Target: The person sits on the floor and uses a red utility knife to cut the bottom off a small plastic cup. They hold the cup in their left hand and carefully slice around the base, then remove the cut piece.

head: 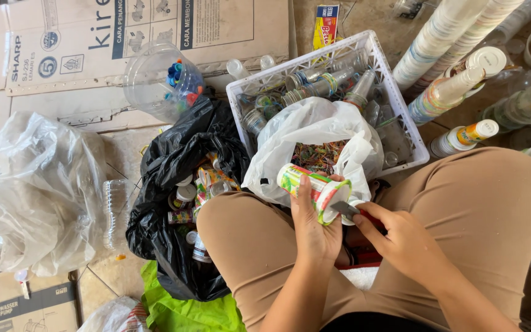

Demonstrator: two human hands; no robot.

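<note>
Plastic cup lies sideways over the lap, clenched in the left hand so its rim meets the blade gripped by the right hand, above the white bag.

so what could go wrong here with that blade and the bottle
1. The blade in the right hand sits at the bottle rim, right beside the left hand's fingers; a slip could cut them.
2. The work happens over the lap, so a slipping blade might hit the thigh.
3. Cut scraps may miss the white bag and scatter.
</note>
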